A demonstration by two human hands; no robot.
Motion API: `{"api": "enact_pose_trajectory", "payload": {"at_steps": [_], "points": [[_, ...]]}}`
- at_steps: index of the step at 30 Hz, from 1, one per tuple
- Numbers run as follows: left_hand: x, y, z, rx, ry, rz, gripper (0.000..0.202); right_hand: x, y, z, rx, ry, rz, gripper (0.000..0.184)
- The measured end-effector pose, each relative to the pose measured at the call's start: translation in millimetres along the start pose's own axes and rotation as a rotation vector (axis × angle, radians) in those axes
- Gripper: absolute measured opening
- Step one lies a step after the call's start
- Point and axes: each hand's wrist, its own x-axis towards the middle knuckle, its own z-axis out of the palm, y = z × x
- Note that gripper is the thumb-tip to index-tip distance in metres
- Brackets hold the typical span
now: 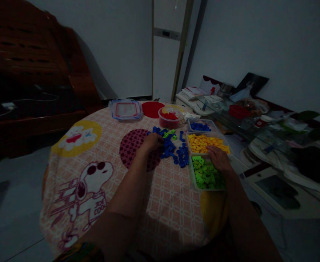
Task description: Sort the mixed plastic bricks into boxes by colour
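Note:
My left hand reaches into a loose pile of blue plastic building blocks on the table. Its fingers are curled down at the pile's left side, and whatever they hold is hidden. A few green blocks lie among the blue ones. My right hand rests over the shared edge of two clear boxes, fingers stretched out and apart. Its fingertips reach the yellow blocks in the middle box, while the palm covers part of the green blocks in the nearest box.
Behind these stands a clear box with blue blocks. A round tub with red pieces is beside it. Stacked clear lids lie at the far left. The patterned tablecloth covers the round table. A cluttered glass shelf adjoins on the right.

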Motion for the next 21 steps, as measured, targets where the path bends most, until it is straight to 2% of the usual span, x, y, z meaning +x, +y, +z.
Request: {"api": "enact_pose_trajectory", "payload": {"at_steps": [14, 21], "points": [[1.6, 3.9, 5.7, 0.080, -0.046, 0.014, 0.017, 0.5, -1.3, -0.1, -0.013, -0.017, -0.001, 0.044], [2.7, 2.8, 1.2, -0.017, 0.019, 0.041, 0.014, 0.3, 4.5, 3.3, -0.002, 0.011, -0.025, 0.045]]}}
